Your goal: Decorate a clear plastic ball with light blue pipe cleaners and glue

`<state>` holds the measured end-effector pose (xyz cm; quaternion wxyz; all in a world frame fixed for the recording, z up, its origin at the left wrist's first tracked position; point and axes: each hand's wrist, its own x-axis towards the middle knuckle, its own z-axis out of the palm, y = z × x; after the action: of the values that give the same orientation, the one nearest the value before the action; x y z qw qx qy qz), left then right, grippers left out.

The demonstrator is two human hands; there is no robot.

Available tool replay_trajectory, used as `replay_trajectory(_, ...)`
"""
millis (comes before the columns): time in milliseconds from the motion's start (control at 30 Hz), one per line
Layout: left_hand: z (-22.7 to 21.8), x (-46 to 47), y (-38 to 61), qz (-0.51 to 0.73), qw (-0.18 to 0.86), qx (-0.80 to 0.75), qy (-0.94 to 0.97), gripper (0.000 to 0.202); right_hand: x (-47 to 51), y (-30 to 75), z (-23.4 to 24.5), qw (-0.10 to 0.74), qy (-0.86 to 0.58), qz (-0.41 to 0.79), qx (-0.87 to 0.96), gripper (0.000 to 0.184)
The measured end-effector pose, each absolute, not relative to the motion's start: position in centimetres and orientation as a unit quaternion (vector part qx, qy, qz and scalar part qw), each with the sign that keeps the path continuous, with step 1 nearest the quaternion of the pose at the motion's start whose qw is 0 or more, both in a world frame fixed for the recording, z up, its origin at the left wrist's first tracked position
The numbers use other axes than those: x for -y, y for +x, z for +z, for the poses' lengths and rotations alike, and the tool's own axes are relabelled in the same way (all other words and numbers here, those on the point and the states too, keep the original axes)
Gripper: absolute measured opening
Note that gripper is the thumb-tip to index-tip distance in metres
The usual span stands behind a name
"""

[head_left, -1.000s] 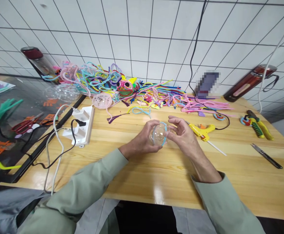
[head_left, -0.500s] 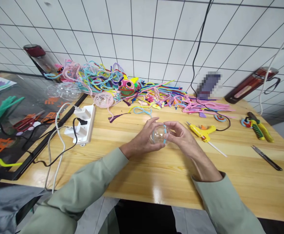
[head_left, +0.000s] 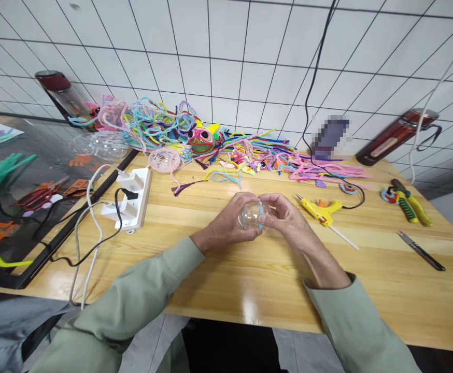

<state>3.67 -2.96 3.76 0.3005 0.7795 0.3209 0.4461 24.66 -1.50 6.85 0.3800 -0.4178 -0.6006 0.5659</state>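
Observation:
Between my hands, just above the wooden table, is a clear plastic ball (head_left: 251,216) with light-blue pipe cleaner (head_left: 261,215) bands around it. My left hand (head_left: 230,220) is wrapped round the ball's left side, thumb below and fingers over the top. From the right, my right hand (head_left: 283,215) pinches the blue band at the ball's right side, thumb in front and index finger on top. Part of the ball is hidden behind my fingers. A yellow glue gun (head_left: 322,210) with a white glue stick lies to the right of my right hand.
Pipe cleaners (head_left: 152,124) and a decorated ball with eyes (head_left: 201,139) line the wall. A white power strip (head_left: 143,199) with cables is at left. Pliers (head_left: 411,203), a craft knife (head_left: 421,251) and a red flask (head_left: 397,135) are at right; scissors (head_left: 40,194) lie far left.
My left fingers have closed in over the top of the ball. Both hands stay on it; the view has shifted slightly.

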Motion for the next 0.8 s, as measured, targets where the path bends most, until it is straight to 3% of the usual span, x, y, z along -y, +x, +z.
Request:
replay_trajectory(467, 4.19, 3.75, 4.03, 0.452, 0.349, -0.346, 0.744, 0.062, 1.33, 24.88, 6.44, 0.374, -0.415, 0.568, 0.605, 0.058)
replay_trajectory(800, 3.73, 3.24, 3.9, 0.441, 0.312, -0.343, 0.768, 0.062, 1.38, 24.75, 6.79, 0.377, -0.407, 0.569, 0.607, 0.057)
